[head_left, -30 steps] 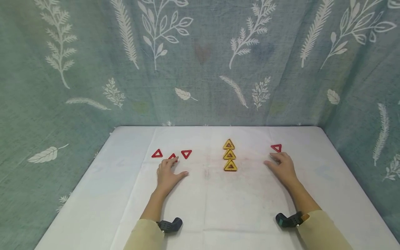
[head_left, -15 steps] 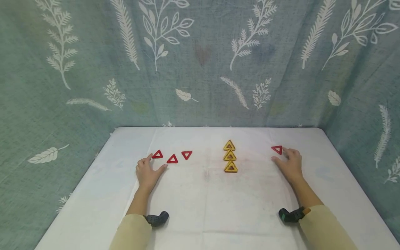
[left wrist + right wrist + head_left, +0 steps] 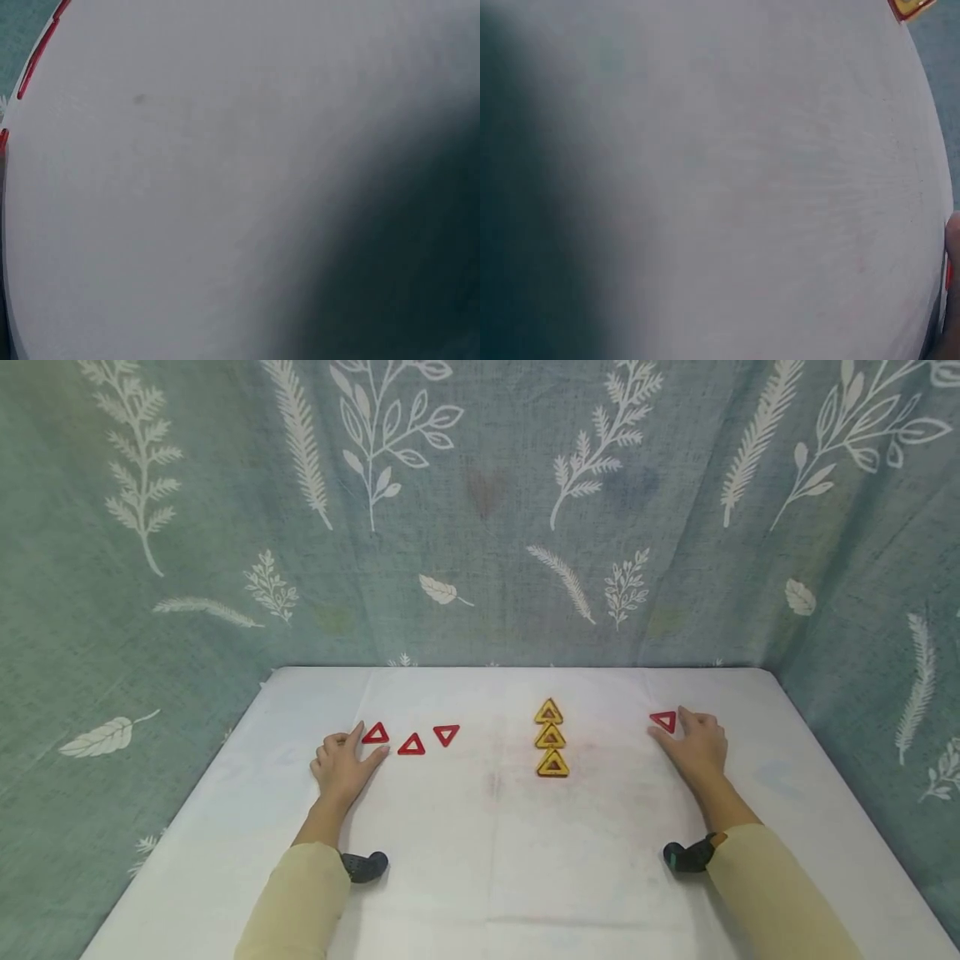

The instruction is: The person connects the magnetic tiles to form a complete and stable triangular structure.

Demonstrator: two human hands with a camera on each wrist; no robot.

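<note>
In the head view my left hand point(image 3: 343, 767) lies beside the leftmost red triangle point(image 3: 376, 733), its thumb and index finger spread around the piece. Whether they touch it I cannot tell. To the right lie a second red triangle point(image 3: 412, 745) and a third red triangle point(image 3: 446, 735), which points toward me. My right hand point(image 3: 697, 747) has thumb and forefinger apart on either side of a lone red triangle point(image 3: 663, 721); contact is unclear. Between the hands, yellow triangles point(image 3: 551, 737) form a column, tip to base. The right wrist view catches a fingertip point(image 3: 953, 236) at its edge.
A white cloth point(image 3: 480, 860) covers the table, with a leaf-patterned curtain point(image 3: 480, 527) behind and at both sides. Dark wrist devices point(image 3: 365, 867) are strapped at each cuff. Dark blurs fill part of both wrist views.
My left hand has moved left from the middle red triangle to the leftmost one, uncovering the middle piece. My right hand has shifted slightly right and forward around the lone red triangle.
</note>
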